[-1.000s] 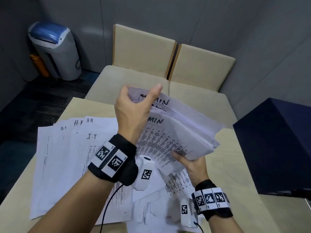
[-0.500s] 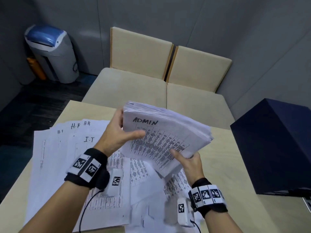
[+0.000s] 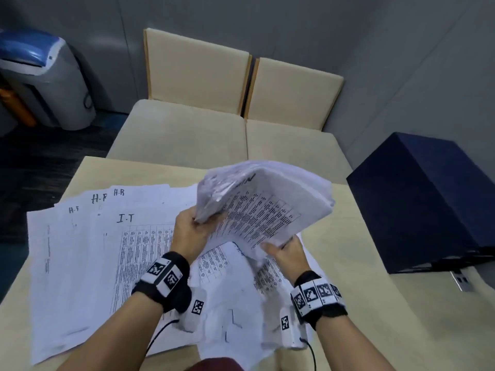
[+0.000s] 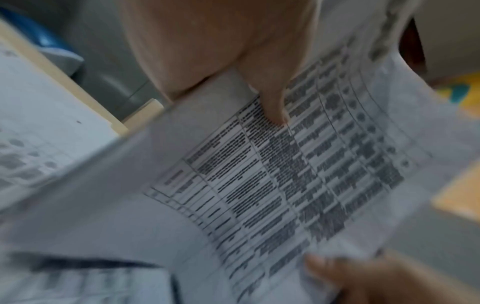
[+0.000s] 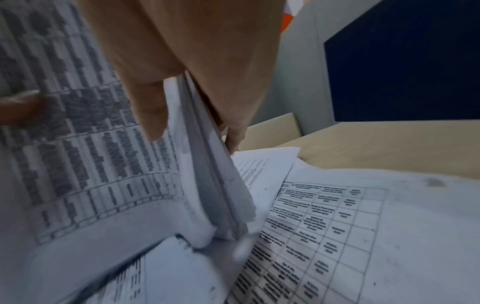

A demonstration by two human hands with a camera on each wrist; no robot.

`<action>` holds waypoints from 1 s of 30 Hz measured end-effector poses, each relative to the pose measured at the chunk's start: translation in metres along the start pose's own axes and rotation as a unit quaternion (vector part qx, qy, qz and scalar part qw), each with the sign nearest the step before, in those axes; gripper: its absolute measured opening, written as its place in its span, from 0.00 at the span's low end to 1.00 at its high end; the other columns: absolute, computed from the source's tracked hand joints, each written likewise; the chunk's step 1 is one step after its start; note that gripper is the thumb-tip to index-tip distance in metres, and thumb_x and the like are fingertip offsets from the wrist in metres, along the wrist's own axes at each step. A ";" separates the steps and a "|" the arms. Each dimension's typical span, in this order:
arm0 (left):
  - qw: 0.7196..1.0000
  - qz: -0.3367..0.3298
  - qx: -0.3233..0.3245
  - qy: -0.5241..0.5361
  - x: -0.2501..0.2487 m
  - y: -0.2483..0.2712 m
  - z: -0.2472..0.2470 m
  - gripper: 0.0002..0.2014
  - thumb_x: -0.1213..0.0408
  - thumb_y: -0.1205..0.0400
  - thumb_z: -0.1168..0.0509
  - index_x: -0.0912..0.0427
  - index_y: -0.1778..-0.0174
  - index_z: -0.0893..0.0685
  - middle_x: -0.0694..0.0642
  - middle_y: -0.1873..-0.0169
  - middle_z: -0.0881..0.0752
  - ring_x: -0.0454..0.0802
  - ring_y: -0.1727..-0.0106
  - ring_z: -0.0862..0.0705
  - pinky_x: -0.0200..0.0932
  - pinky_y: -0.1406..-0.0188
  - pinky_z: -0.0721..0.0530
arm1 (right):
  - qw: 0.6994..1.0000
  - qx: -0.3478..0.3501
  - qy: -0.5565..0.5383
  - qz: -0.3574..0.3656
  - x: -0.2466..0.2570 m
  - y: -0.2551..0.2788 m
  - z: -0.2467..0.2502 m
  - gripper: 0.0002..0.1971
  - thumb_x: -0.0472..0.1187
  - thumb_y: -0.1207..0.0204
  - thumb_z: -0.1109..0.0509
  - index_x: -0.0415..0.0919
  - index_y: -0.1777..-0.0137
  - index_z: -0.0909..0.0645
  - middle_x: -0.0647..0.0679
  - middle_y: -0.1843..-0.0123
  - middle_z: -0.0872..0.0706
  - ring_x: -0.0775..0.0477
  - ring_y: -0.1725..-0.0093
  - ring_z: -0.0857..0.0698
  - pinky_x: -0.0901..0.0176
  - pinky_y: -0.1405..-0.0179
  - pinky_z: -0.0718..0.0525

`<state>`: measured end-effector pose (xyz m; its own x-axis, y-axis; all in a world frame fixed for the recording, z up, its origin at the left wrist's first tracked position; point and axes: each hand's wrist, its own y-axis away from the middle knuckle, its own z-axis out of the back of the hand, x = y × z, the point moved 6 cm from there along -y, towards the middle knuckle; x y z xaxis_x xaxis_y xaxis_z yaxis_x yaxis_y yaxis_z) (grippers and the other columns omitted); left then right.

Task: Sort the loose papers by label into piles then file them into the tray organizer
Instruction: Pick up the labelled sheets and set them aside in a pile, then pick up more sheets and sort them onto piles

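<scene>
Both hands hold a thick stack of printed papers (image 3: 265,202) above the table, tilted up to the right. My left hand (image 3: 197,231) grips its left edge, thumb on the printed table (image 4: 275,111). My right hand (image 3: 281,249) pinches the stack's near corner (image 5: 207,164), thumb on top, fingers under it. The stack's handwritten label is mostly hidden by the curl of the sheets. Loose sheets marked I.T (image 3: 126,218) and H.R (image 3: 118,192) lie fanned on the table to the left, with more sheets (image 3: 233,303) under my wrists.
A dark blue box-like organizer (image 3: 428,202) stands on the table (image 3: 375,317) at the right. Beyond the table's far edge are two beige cushioned seats (image 3: 214,132). A grey and blue bin (image 3: 45,81) stands on the floor at the far left.
The stack has come lower and tilted, its top edge curling so the ADMIN label no longer shows. My left hand slid down from the stack's top to its left edge.
</scene>
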<state>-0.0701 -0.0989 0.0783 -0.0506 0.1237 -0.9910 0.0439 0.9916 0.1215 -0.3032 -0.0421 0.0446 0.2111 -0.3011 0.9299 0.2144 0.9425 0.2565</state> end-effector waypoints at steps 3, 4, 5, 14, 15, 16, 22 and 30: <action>1.000 -0.005 0.000 0.026 -0.017 -0.010 -0.006 0.08 0.60 0.26 0.22 0.57 0.54 0.10 0.56 0.58 0.07 0.50 0.54 0.09 0.54 0.49 0.10 | 0.999 -0.040 -0.012 0.010 0.000 0.012 0.019 0.16 0.28 0.22 0.25 0.44 0.38 0.19 0.57 0.46 0.08 0.62 0.46 0.09 0.70 0.49 0.14; 0.999 -0.001 0.006 0.043 -0.022 -0.013 -0.010 0.08 0.62 0.25 0.22 0.56 0.52 0.11 0.52 0.59 0.07 0.46 0.55 0.08 0.47 0.50 0.11 | 0.999 -0.047 -0.010 0.011 0.000 0.018 0.026 0.15 0.31 0.20 0.26 0.45 0.37 0.19 0.59 0.47 0.07 0.62 0.45 0.10 0.71 0.48 0.15; 0.998 0.001 0.013 0.059 -0.025 -0.016 -0.015 0.10 0.63 0.25 0.22 0.56 0.50 0.12 0.50 0.58 0.07 0.44 0.54 0.09 0.42 0.50 0.11 | 0.999 -0.050 -0.002 0.009 -0.002 0.025 0.033 0.12 0.34 0.18 0.28 0.46 0.38 0.18 0.61 0.49 0.07 0.63 0.46 0.10 0.72 0.48 0.16; 0.983 0.101 0.151 0.018 0.013 -0.024 -0.110 0.23 0.66 0.22 0.24 0.56 0.34 0.24 0.58 0.39 0.12 0.54 0.41 0.11 0.51 0.42 0.13 | 0.982 -0.173 -0.050 -0.051 -0.042 0.052 0.134 0.07 0.35 0.15 0.32 0.44 0.45 0.12 0.47 0.48 0.05 0.44 0.47 0.07 0.47 0.46 0.09; 0.978 0.123 0.167 -0.023 0.026 -0.020 -0.120 0.22 0.65 0.22 0.24 0.57 0.34 0.24 0.58 0.40 0.12 0.54 0.44 0.11 0.51 0.46 0.12 | 0.979 -0.189 -0.047 -0.063 -0.050 0.051 0.151 0.08 0.33 0.16 0.31 0.45 0.47 0.12 0.47 0.48 0.05 0.44 0.48 0.07 0.47 0.45 0.10; 0.973 0.140 0.175 -0.060 0.038 -0.016 -0.128 0.23 0.64 0.21 0.24 0.58 0.34 0.24 0.58 0.42 0.12 0.54 0.46 0.10 0.49 0.50 0.12 | 0.975 -0.205 -0.050 -0.075 -0.058 0.049 0.166 0.08 0.33 0.16 0.31 0.45 0.47 0.12 0.46 0.47 0.06 0.44 0.48 0.08 0.48 0.45 0.10; 0.940 0.173 0.064 -0.288 0.111 0.004 -0.119 0.19 0.58 0.20 0.26 0.58 0.38 0.23 0.54 0.49 0.14 0.52 0.53 0.13 0.52 0.47 0.13 | 0.944 -0.252 0.084 -0.194 -0.106 0.016 0.279 0.15 0.35 0.18 0.34 0.35 0.34 0.15 0.40 0.46 0.12 0.39 0.49 0.14 0.52 0.44 0.19; 0.906 0.174 0.022 -0.384 0.153 0.022 -0.118 0.20 0.56 0.24 0.23 0.56 0.41 0.22 0.55 0.45 0.19 0.50 0.49 0.17 0.47 0.47 0.16 | 0.914 -0.189 0.262 -0.244 -0.137 -0.047 0.317 0.18 0.34 0.18 0.37 0.34 0.29 0.21 0.33 0.32 0.15 0.30 0.34 0.17 0.46 0.35 0.20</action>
<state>-0.1946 -0.0534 -0.0635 0.6833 0.3495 -0.6411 -0.0361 0.8931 0.4484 -0.6442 0.0011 -0.0116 0.4094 -0.7936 0.4501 0.6987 0.5900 0.4046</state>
